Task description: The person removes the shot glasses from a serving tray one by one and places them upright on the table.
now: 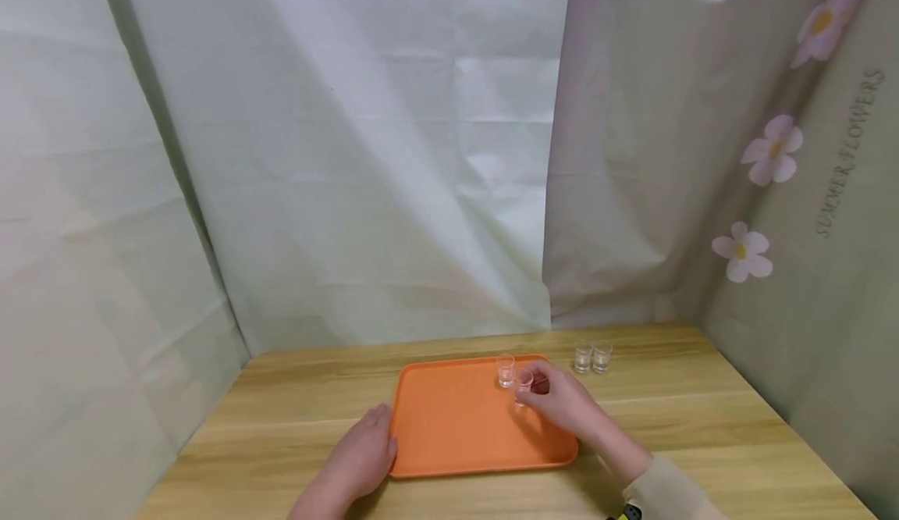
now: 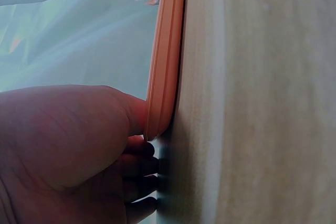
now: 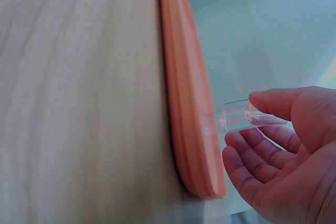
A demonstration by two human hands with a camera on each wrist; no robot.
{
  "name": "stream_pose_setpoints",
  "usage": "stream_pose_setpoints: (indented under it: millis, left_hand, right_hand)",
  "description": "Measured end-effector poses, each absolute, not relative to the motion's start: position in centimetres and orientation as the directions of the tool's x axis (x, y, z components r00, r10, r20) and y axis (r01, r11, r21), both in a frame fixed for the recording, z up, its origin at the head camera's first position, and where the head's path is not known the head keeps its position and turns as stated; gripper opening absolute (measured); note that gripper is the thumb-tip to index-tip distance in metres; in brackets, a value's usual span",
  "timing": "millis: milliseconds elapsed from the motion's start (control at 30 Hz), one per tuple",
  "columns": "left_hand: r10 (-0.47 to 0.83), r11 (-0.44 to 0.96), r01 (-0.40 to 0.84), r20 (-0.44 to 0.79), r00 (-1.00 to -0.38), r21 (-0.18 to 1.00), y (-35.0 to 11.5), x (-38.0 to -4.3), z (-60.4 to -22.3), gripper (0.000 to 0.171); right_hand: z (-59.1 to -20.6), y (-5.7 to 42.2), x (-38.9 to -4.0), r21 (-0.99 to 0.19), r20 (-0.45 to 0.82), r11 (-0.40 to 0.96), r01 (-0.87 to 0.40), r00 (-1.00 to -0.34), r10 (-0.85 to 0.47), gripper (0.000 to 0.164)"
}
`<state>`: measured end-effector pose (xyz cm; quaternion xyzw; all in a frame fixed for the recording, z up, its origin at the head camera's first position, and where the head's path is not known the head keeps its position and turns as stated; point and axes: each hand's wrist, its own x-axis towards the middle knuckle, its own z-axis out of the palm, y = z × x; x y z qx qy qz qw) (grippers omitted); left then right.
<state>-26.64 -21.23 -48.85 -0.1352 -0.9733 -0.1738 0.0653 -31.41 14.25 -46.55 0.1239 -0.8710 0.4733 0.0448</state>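
On the table lies an orange tray. My left hand rests along its left edge; in the left wrist view the thumb touches the rim near the corner, and the loose fingers reach down beside it. My right hand pinches a small clear shot glass between thumb and fingers over the tray's right part. The glass is upright; whether its base touches the tray I cannot tell. Just behind it another shot glass stands upright on the tray near the back edge.
Two more clear shot glasses, a left one and a right one, stand side by side on the wooden table beyond the tray's back right corner. Pale curtains hang behind and on both sides, flowers printed on the right.
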Motion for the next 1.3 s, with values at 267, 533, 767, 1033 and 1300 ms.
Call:
stream_pose_setpoints:
  millis: [267,533,767,1033,1300]
  left_hand:
    - [0.242,0.903,0.28,0.152,-0.958,0.326,-21.1,-26.8,-48.9,0.052]
    - [0.239,0.903,0.277,0.15,-0.959,0.328,-20.9,-26.6,-48.9,0.052]
    - [0.232,0.907,0.273,0.162,-0.959,0.322,-21.0,-26.6,-48.9,0.051]
    - [0.228,0.905,0.263,0.141,-0.963,0.335,-21.2,-26.6,-48.7,0.051]
    - [0.235,0.908,0.273,0.155,-0.96,0.319,-21.2,-26.8,-49.0,0.051]
  right_hand:
    - [-46.0,16.8,-30.8,-0.829,0.191,0.503,-0.244,-0.969,-0.155,0.019]
    - [-46.0,19.5,-30.7,-0.829,0.18,0.516,-0.214,-0.977,-0.115,0.029]
    - [-46.0,21.7,-31.0,-0.8,0.202,0.557,-0.223,-0.974,-0.1,0.029]
    - [-46.3,23.7,-31.5,-0.801,0.173,0.554,-0.225,-0.974,-0.146,0.03]
    - [-46.9,24.7,-32.0,-0.774,0.176,0.592,-0.224,-0.975,-0.138,0.029]
